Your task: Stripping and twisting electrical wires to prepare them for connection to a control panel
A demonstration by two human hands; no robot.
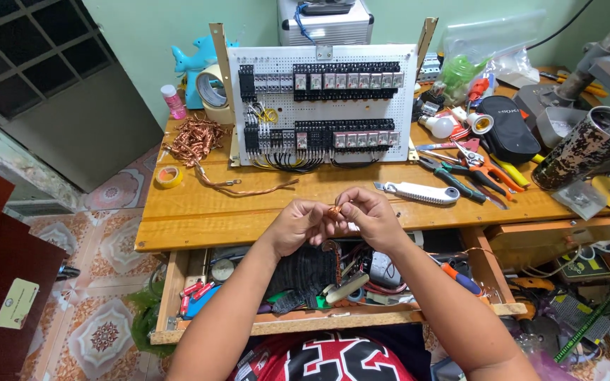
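Pinching point: both hands meet over the front edge of the desk (199, 226), closed round a small copper wire piece (334, 210) held between the fingertips.
Left hand (296, 224): curled shut, thumb and forefinger nipping one side of the copper piece.
Right hand (371, 217): curled shut as well, fingertips gripping the other side, so the piece hangs in the air between the two.
Drop risk: an open drawer (178, 282) sits right under the hands, crammed with tools and a black glove (305, 271); I judge that a slip of the fingers would send the little piece into that clutter, where it would be hard to find.
Finger risk: cut copper ends tend to be sharp, and with bare fingertips pressing this tight a prick looks possible.
Blade nearby: a white utility knife (418, 192) lies just beyond the right hand; I cannot tell if its blade is out, but a careless reach could catch it.
Further out: pliers and cutters (471, 173) lie to the right, a heap of copper scraps (195, 137) to the left, and a white panel of relays (323, 102) stands behind; a knocked elbow could scatter the scraps.
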